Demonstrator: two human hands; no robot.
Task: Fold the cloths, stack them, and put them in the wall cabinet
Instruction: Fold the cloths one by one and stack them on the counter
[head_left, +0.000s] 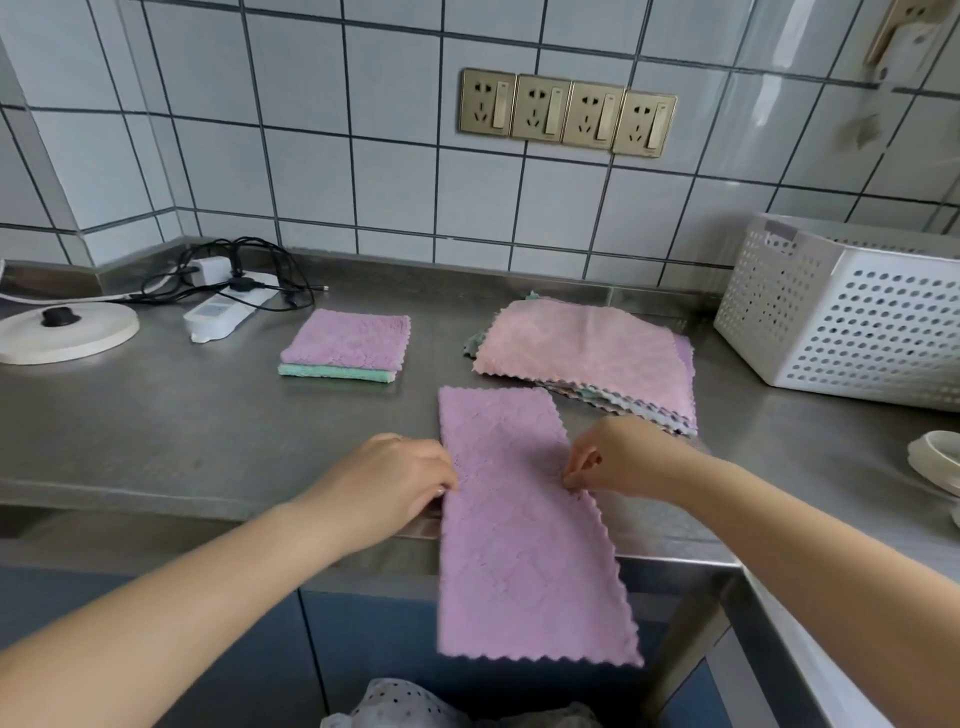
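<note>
The left hand (387, 480) pinched the left edge of a long purple cloth (519, 530), fingers curled onto it; the right hand (618, 460) pinched the right edge the same way. So each grip was closed on the cloth at about its middle. The cloth's far half lay flat on the steel desk (156, 426), and its near half hung over the desk's front edge. Bare steel lay open to the left of it. Behind it sat 2 folded cloths (345, 345), purple stacked on green. To the right, a pile of unfolded cloths (587, 353) lay with a pink one on top. Beyond that stood a white perforated basket (852, 322); its contents could not be seen. No readable writing showed.
</note>
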